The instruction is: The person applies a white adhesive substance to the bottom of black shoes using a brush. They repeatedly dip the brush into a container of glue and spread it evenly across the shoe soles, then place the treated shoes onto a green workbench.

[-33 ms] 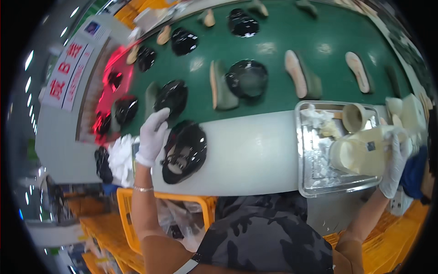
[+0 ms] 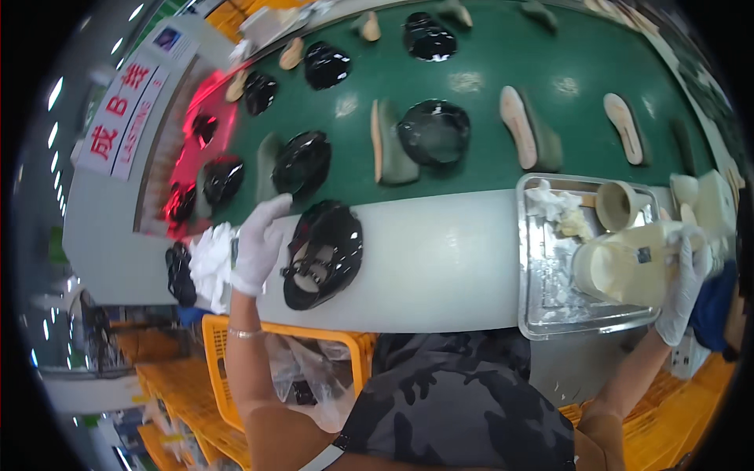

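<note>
While the gloved left hand (image 2: 259, 243) rests flat and open beside a glossy black shoe upper (image 2: 323, 253) on the white ledge (image 2: 440, 259), the gloved right hand (image 2: 682, 286) grips a cream shoe form (image 2: 628, 271) over the metal tray (image 2: 542, 314). Pairing seems underway; beyond, the green belt (image 2: 471, 86) carries more uppers.

green belt (image 2: 471, 63) carries soles (image 2: 518, 125), probably black uppers (image 2: 433, 132).

Black shoe uppers (image 2: 433, 132) and pale insoles (image 2: 518, 125) ride a green conveyor belt (image 2: 487, 71), a yellow plastic crate (image 2: 220, 353) below and a white sign (image 2: 126, 110) at left.
</note>
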`<state>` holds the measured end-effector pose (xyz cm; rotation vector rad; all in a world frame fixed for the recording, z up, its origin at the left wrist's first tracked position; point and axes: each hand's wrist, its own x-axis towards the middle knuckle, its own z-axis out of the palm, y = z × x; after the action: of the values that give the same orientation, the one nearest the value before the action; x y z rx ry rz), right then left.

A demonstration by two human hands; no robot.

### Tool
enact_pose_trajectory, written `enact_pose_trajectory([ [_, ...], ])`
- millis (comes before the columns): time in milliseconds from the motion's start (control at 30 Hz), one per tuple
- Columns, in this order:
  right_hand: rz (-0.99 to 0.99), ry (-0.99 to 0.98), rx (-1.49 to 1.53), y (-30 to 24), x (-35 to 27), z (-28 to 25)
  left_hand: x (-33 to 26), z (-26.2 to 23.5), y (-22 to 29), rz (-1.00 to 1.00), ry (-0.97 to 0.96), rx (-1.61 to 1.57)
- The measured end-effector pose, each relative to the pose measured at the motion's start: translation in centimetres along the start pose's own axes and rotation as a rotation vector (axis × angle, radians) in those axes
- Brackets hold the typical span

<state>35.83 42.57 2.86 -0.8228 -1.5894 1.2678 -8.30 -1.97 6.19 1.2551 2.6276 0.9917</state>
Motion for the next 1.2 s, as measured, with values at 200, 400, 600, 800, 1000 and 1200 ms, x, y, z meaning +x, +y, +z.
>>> enact_pose_trajectory([
  [200, -0.003, -0.089, -0.047, 0.8, 0.1, 0.2, -9.7, -1.1, 1.0, 0.019, -0.196, 0.411],
  [400, -0.031, 0.036, -0.156, -0.8, 0.2, 0.9, -8.4, 3.3, -1.7, 0.133, -0.159, 0.701],
  [600, -0.011, -0.176, -0.014, -3.3, 0.9, 2.7, -10.8, 0.6, 1.7, 0.103, -0.175, 0.973],
  [800, 0.009, -0.055, 0.079, -2.8, -1.2, -0.3, -8.3, -1.0, 12.4, 0.200, 0.064, 0.711],
  [1000, -0.200, -0.010, -0.196, -3.0, -7.1, 4.7, -7.4, 1.2, 11.2, 0.018, 0.128, -0.134],
  [1200, -0.355, 0.023, -0.530, -1.0, -9.2, 6.3, -2.9, 8.5, 12.2, 0.140, 0.017, -0.807],
])
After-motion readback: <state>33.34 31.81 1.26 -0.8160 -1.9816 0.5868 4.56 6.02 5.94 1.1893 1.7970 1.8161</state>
